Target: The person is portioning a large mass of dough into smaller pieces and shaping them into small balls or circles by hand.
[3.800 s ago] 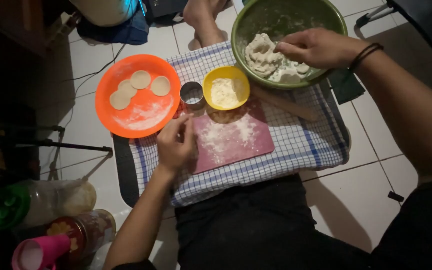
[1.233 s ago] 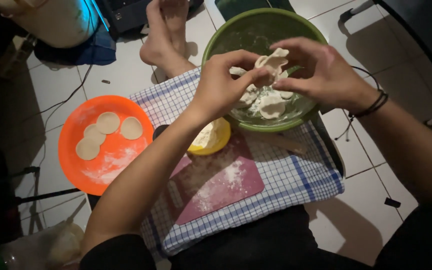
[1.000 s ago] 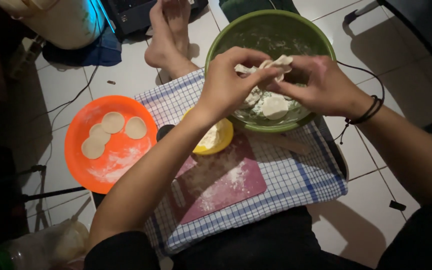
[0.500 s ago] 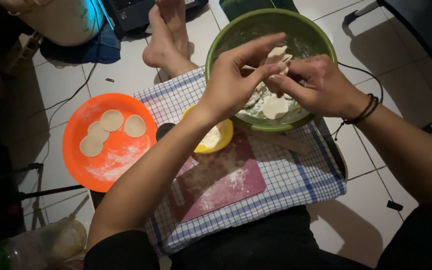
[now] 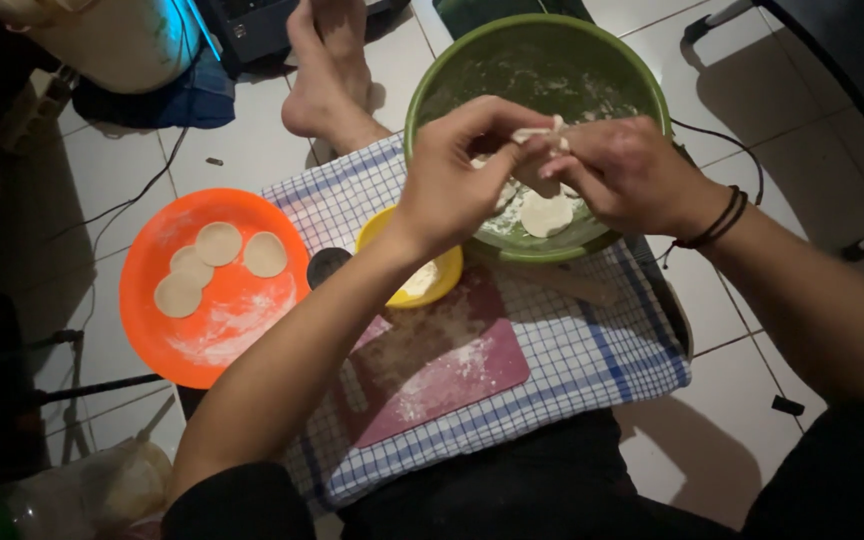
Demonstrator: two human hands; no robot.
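While both hands meet over the green bowl [image 5: 642,85], one small piece of dough [image 5: 540,134] is pinched between them, held in the air just above the bowl's middle. The left hand [image 5: 457,180] has its thumb and forefinger closed on the near end of the piece, and the right hand [image 5: 622,172] grips the other end with its fingers [image 5: 564,162] bent in and pressed together. One black band [image 5: 714,218] sits on the right wrist.

Below the held piece, inside the one green bowl, lies one round flat disc of dough [image 5: 546,213] with more dough partly hidden behind the hands; how many lumps there are cannot be told. The bowl's inner wall is dusted with flour.

Just beside the bowl, toward the left arm, stands one small yellow bowl [image 5: 380,228] with white flour in it, touching one small dark round cup [image 5: 327,265]. In front of these lies one dark red cutting board [image 5: 452,370], floured in patches. Bowl, cup and board all rest on one blue and white checked cloth [image 5: 602,360] spread on the tiled floor [image 5: 242,150].

Further left, on the floor, one orange plate [image 5: 242,340] carries three flat round dough discs [image 5: 218,243]. Two bare feet [image 5: 327,70] of another person rest on the floor beyond the cloth.
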